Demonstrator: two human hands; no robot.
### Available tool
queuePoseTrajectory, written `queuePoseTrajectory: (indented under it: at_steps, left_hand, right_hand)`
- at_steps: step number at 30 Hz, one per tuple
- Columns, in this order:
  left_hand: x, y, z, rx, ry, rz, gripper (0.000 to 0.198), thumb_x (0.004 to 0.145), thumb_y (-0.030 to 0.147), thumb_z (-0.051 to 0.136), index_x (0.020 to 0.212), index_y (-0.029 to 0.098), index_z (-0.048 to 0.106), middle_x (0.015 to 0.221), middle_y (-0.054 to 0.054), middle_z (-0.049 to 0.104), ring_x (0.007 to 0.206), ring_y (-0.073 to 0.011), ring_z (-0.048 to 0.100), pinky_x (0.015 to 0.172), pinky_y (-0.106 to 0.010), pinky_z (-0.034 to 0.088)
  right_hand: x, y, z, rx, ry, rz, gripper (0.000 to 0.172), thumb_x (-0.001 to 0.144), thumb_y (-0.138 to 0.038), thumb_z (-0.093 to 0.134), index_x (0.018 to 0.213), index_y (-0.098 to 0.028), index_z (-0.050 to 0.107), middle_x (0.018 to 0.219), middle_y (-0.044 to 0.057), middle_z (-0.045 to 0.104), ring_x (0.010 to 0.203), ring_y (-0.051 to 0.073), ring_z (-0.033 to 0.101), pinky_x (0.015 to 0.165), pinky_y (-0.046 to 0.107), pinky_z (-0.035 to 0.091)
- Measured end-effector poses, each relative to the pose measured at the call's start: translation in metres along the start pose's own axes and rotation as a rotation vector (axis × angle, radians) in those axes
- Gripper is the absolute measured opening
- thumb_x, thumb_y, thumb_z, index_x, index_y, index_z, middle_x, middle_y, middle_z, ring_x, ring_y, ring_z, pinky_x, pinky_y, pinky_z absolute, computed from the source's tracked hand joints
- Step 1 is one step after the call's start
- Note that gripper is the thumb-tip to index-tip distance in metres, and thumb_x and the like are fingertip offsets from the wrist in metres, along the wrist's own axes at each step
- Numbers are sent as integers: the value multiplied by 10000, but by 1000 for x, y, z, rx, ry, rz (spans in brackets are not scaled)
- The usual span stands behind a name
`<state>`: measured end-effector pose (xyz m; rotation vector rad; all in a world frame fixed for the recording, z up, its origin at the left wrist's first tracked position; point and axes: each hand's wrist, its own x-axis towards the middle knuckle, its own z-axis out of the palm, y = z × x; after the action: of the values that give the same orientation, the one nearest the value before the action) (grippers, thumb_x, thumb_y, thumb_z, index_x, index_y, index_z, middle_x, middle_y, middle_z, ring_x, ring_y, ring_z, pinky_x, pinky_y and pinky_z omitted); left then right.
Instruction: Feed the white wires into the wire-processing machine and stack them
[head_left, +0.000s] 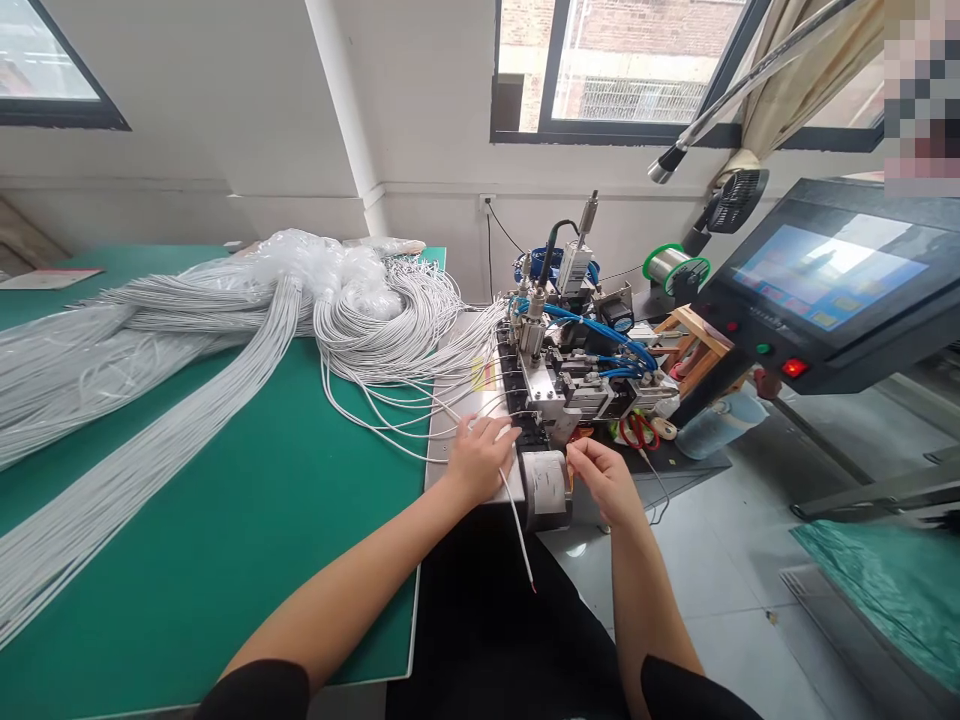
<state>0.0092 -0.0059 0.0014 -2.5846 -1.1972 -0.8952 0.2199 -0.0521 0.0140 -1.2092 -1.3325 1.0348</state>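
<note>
My left hand (480, 460) is closed at the metal plate (461, 360) on the front of a wire-processing machine (577, 340), its fingers curled on a white cable. The loose end of that white cable (519, 530) hangs below the hand, with a small reddish tip. To the right, my right hand (606, 480) pinches thumb and forefinger together beside a grey motor housing (546, 485) with a paper label. A thin orange piece shows at those fingertips, too small to name. Several more white cables run from the pile into the machine's dark row of holders.
A large bundle of white cables (390, 330), partly in clear plastic, lies on the green table (330, 560). On the right stand a control screen (832, 270), a wire spool (675, 268), red-handled scissors (639, 430) and a bluish-clear container (720, 425). Part of another person appears at the upper right.
</note>
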Motion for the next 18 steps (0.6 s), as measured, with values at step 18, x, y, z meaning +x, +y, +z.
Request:
queuePoseTrajectory:
  at_steps: [18]
  left_hand:
    - [-1, -5, -2, -94, 64, 254, 344, 857, 136, 424, 1131, 220, 613, 987, -25, 686, 822, -122, 647, 814, -321, 390]
  right_hand:
    - [-39, -28, 36, -231, -635, -187, 278, 896, -247, 550, 1120, -311, 703, 895, 50, 724, 781, 231, 669, 760, 351, 530]
